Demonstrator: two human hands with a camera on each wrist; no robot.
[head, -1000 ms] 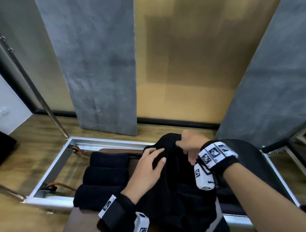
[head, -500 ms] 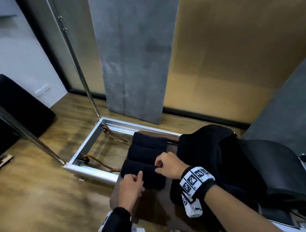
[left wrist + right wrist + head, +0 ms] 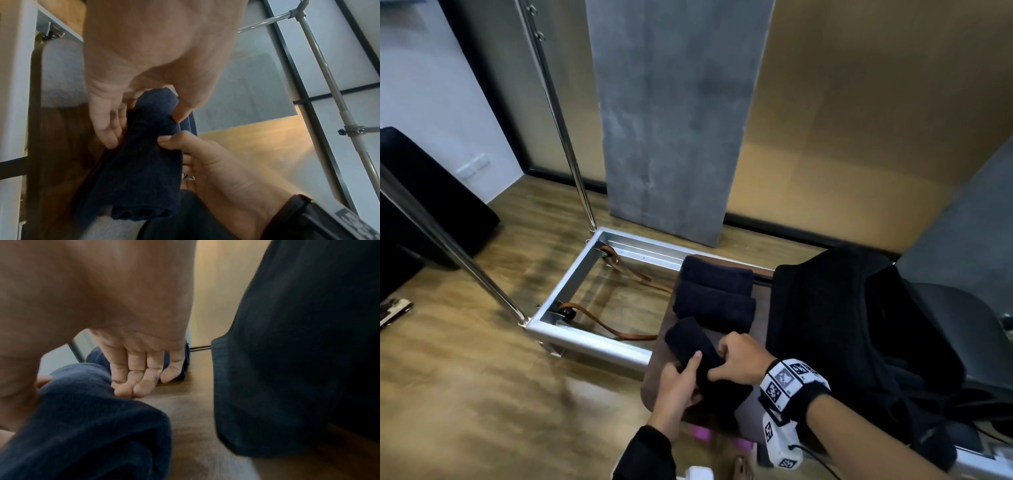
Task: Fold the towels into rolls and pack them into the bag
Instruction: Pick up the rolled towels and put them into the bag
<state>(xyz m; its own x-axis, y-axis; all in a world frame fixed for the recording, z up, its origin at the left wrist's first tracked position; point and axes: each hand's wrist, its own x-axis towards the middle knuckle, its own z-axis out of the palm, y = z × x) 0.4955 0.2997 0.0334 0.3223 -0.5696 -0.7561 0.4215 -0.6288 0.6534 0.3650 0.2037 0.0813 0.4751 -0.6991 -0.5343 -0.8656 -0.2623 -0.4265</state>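
Navy terry, rolled tight: that's the towel roll [image 3: 700,356] both hands have hold of, at the near edge of the brown tabletop [image 3: 762,303]. The left hand [image 3: 676,387] has thumb on top and fingers [image 3: 107,128] curled under it, the right hand [image 3: 741,359] pinches it from the other side, so neither one is free. Two more rolls [image 3: 714,294] lie side by side just behind, and the black bag [image 3: 859,325] slumps right beside them on the right

If it were me, I'd keep the squeeze even along the whole length on the way over, since the open end shows loose layers in the left wrist view and looks ready to unwind. I'd go in end first, because the bag's mouth looks floppy and I can't tell how wide it's open

The cloth is soft, thick and squashy
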